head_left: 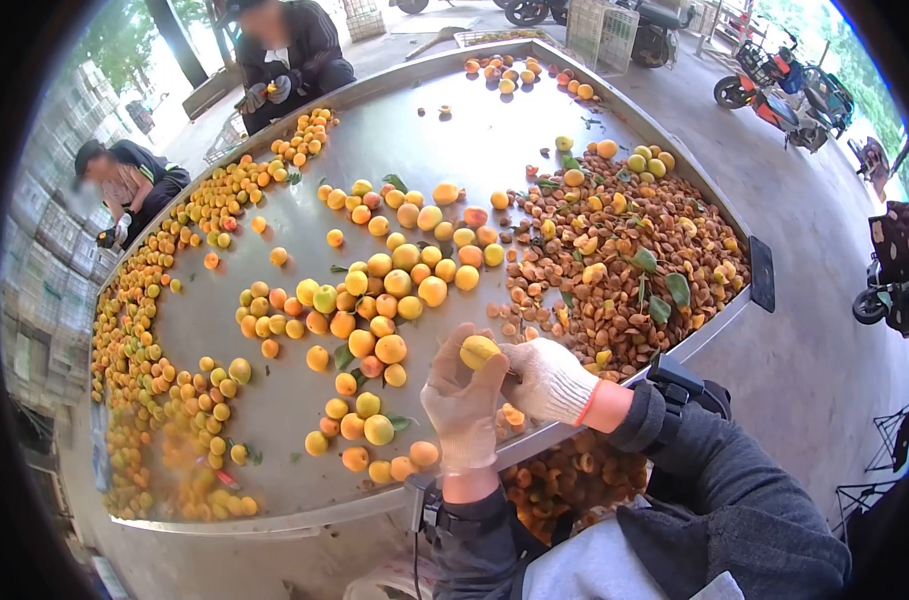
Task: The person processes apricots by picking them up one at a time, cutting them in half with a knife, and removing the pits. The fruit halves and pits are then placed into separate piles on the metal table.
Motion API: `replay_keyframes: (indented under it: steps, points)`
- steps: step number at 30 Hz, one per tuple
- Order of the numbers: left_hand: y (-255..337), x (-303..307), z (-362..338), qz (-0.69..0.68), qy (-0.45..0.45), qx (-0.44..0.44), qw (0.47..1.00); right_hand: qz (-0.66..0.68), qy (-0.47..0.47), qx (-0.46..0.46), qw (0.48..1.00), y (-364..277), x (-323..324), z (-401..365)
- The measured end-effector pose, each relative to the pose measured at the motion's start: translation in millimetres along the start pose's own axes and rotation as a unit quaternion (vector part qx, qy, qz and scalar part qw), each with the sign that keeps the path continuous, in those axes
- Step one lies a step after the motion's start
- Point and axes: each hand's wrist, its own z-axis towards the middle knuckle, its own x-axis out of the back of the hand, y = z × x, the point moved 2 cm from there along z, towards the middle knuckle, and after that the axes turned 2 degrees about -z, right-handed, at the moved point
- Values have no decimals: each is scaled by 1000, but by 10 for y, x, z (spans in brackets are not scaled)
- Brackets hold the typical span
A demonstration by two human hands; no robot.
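Note:
My left hand [461,405], in a pale glove, holds a yellow apricot [478,351] between thumb and fingers above the table's near edge. Closed beside it is my right hand [549,380], in a white knitted glove, its fingertips against the fruit. Whatever sits in those fingertips is too small to make out. Whole apricots [379,265] lie in a loose group just beyond my hands. To the right spreads a pile of brown pits [624,240] mixed with green leaves and bits of yellow flesh. Below the table edge, apricot halves [574,480] fill a container partly hidden by my arms.
The metal table [294,390] has a raised rim. More apricots [134,350] line its left side, and a few fruits [504,75] lie at the far end. Two people [284,60] [129,190] work along the far left edge. Scooters [784,95] and stacked crates [59,240] stand around.

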Motion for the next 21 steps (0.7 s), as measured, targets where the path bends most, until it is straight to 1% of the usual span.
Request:
replay_keyframes:
  steps: [2, 3, 4, 5, 7, 8, 9, 10, 11, 12, 13, 14, 15, 16, 17, 18, 19, 20, 21]
  points:
    - [11, 11, -22, 13, 22, 12, 1000, 140, -32, 30, 989, 23, -49, -2]
    - [24, 18, -22, 36, 11, 14, 999, 142, -31, 30, 989, 33, -7, 3]
    - [35, 13, -22, 58, -2, 15, 998, 258, -179, -70, 947, -29, 87, 16]
    - [40, 16, -29, 59, -6, 17, 998, 362, -317, -166, 860, -68, 125, -20]
    - [27, 10, -32, 35, -51, 30, 998, 340, -322, -180, 865, -25, 168, -60]
    - [9, 12, -23, 35, -52, 30, 998, 319, -331, -192, 867, 7, 176, -83]
    - [0, 16, -8, 43, -73, 0, 996, 319, -330, -191, 868, 93, 155, -107]
    - [9, 16, 0, 52, -94, -29, 994, 284, -260, -86, 919, 217, 154, -123]
    - [50, 6, 18, 53, -95, -30, 994, 244, -185, 20, 952, 272, 224, -156]
    - [106, 12, 48, 10, -30, -24, 999, 225, -154, 72, 959, 346, 369, -213]
    - [119, 26, 55, -35, 37, -16, 999, 279, -114, -43, 953, 219, 585, -239]
    - [68, 17, 22, -36, 41, -13, 998, 327, -73, -159, 929, 126, 752, -282]
    - [-2, -15, -4, 55, 8, 5, 998, 320, -22, -147, 936, 98, 756, -244]
    - [-58, -50, 0, 146, -29, 21, 989, 321, -16, -147, 936, 55, 728, -198]
    - [-112, -41, 27, 147, -35, 20, 988, 205, 9, -82, 975, -5, 710, -130]
    - [-138, -38, 43, 257, -84, -109, 957, 84, 31, -17, 996, -40, 676, -80]
    - [-136, -66, 25, 358, -128, -234, 895, 55, 33, 12, 998, -15, 602, -23]
    - [-161, -66, 8, 357, -127, -232, 896, 55, 31, 10, 998, 18, 592, -20]
    - [-185, -63, -13, 254, -129, -172, 943, 131, -13, -15, 991, 41, 580, -3]
